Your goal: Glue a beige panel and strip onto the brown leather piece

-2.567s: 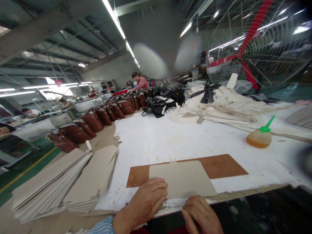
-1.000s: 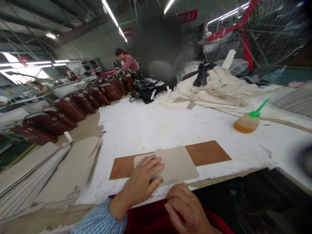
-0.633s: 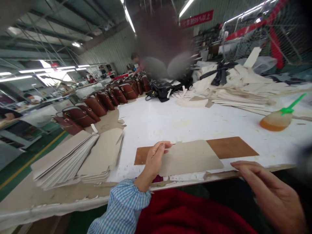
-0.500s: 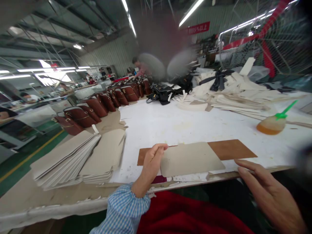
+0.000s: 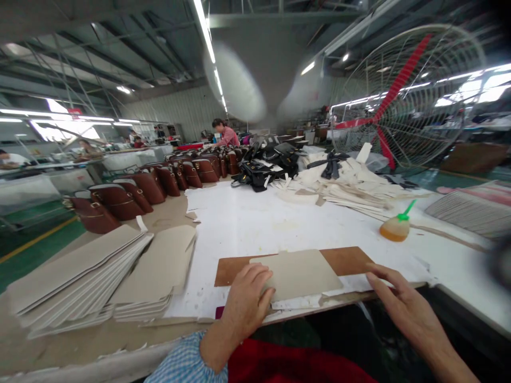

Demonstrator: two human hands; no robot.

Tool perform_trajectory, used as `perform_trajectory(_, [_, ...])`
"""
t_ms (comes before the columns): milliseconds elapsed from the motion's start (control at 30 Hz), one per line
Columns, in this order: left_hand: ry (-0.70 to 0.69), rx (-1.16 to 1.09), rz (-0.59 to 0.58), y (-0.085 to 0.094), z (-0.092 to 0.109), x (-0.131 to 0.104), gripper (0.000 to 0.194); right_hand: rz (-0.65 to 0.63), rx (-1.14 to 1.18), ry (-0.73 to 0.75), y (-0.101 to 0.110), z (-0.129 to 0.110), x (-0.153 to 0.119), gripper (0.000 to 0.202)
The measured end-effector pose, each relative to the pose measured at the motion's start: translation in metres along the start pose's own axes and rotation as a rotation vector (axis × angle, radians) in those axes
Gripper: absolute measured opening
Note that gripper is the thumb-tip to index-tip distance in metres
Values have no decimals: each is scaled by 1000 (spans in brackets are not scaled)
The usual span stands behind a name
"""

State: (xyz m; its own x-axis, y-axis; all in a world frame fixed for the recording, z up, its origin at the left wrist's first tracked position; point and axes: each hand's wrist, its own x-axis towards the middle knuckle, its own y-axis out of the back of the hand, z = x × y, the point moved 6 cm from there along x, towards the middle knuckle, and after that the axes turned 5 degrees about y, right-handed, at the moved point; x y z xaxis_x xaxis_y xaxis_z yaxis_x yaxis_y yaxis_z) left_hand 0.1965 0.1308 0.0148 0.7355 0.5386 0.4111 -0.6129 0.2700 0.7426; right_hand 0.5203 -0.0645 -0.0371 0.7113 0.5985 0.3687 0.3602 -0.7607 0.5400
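Left hand flat, fingers spread, on grey card panel over brown board; right hand open, empty, fingertips at table edge.

Card stacks: two piles of grey cut card lie at the left on the table, fanned out, side by side.
Brown bags: a row of dark red-brown handbags stands along the left edge and runs away to the back.
Black bags: a heap of black bags lies at the far end of the white cover.
Cream pieces: a wide, loose pile of cream cut pieces, with a dark strap on top.
Bottle: a squeeze bottle with amber liquid and a green nozzle, well to the right.
Fan: a big wire-cage fan with red blades, behind the table.
Person: one worker in a pink top, far at the back.
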Motion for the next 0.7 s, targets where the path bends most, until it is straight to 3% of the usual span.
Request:
perform_trajectory(133, [-23,81,-148,-32,40,11,52,76,-41,-118,42,35,26,69])
perform_trajectory(200, [3,124,-212,-51,49,21,59,99,-53,-151,57,50,39,69])
perform_trajectory(300, [57,181,-275,-69,46,34,61,123,-57,-176,71,68,54,68])
perform_trajectory(500, [126,281,-470,-71,24,45,55,230,-75,-159,78,109,99,61])
perform_trajectory(700, [-30,272,-472,-79,8,48,58,289,-241,-65,73,139,171,50])
